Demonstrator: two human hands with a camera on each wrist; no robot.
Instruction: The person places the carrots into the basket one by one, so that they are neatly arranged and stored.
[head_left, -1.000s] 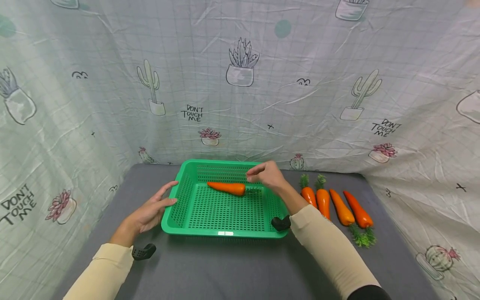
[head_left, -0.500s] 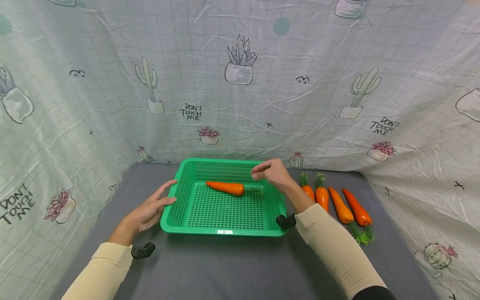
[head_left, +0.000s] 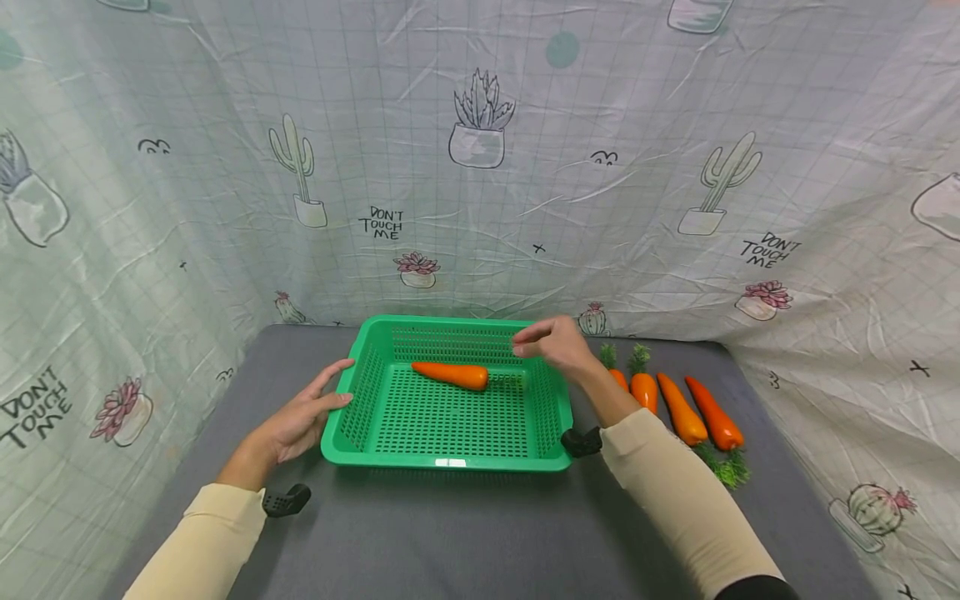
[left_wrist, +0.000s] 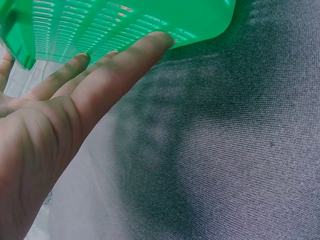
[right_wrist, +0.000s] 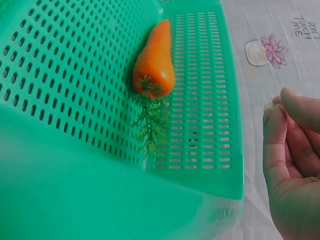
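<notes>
1. One carrot (head_left: 451,375) lies flat in the green basket (head_left: 360,400), toward the far wall in the centre of the head view, leafy top pointing to frame right. In the right wrist view the same carrot (right_wrist: 155,60) rests on the perforated floor, its green top (right_wrist: 151,125) trailing toward the near wall.
2. Four more carrots (head_left: 678,408) lie side by side on the grey desk (head_left: 465,533), at centre right of the head view, just beside the basket's right wall.
3. Right hand (head_left: 555,343): it hovers above the basket's far right corner. Its grip is released and holds nothing; the fingers (right_wrist: 280,140) are loosely curled and the thumb lies close to them.
4. Left hand (head_left: 300,421): it lies at centre left of the head view with straight fingers (left_wrist: 125,60) touching the basket's left outer wall. Its grip is released; it braces and does not clasp.
5. Judgement for good execution: keep the left hand flat against the wall so the light basket does not slide. Lift the right hand high enough to pass over the rim. Approach the nearest desk carrot from above and take it by the orange body, since the leafy top looks flimsy.
</notes>
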